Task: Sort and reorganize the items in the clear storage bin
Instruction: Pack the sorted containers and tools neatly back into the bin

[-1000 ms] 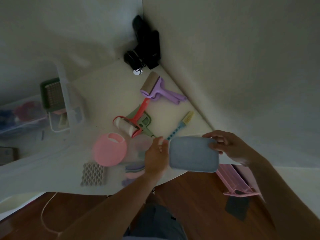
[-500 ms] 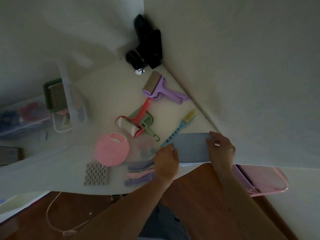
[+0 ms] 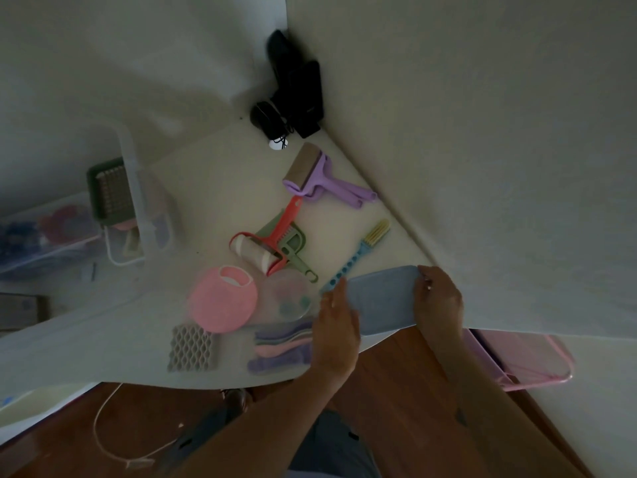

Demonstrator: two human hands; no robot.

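tray (image 3: 382,301) between hands, bin (image 3: 138,201) probably far left

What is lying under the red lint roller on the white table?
Under the red lint roller lies a green plastic dustpan, its hooked handle sticking out. The roller covers the dustpan's middle; anything beneath is hidden.

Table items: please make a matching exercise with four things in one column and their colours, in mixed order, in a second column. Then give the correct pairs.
Column one:
1. Flat tray held by the left hand and the right hand
2. Round disc
3. Lint roller nearest the wall corner
4. Honeycomb block

Column two:
A. purple
B. grey
C. blue
D. pink

Pairs: 1-C, the flat tray is blue; 2-D, the disc is pink; 3-A, that roller's handle is purple; 4-B, the block is grey.
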